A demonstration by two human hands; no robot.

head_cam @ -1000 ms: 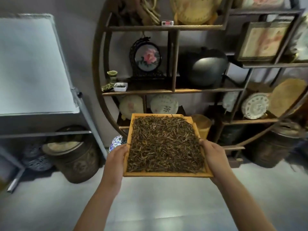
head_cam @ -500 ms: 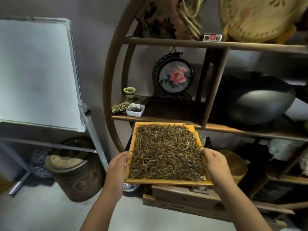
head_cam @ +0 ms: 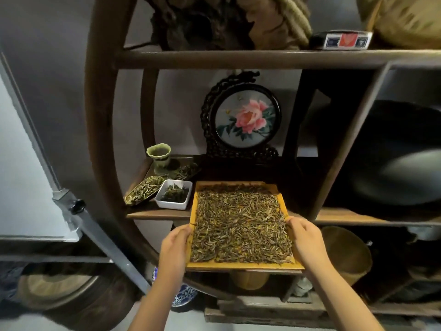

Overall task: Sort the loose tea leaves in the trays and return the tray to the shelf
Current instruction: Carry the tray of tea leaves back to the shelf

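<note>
Gripping the tray [head_cam: 243, 266] by its side rims, the left hand [head_cam: 173, 249] and right hand [head_cam: 306, 242] hold it level, its far end over the shelf [head_cam: 152, 212] board. Tea leaves [head_cam: 241, 225] cover the tray. A white dish [head_cam: 173, 197] sits just left of the tray.

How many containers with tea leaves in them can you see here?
3. The wooden tray held in both hands, the white square dish on the shelf left of it, and the scoop-shaped dish further left. The green cup's contents cannot be seen.
</note>
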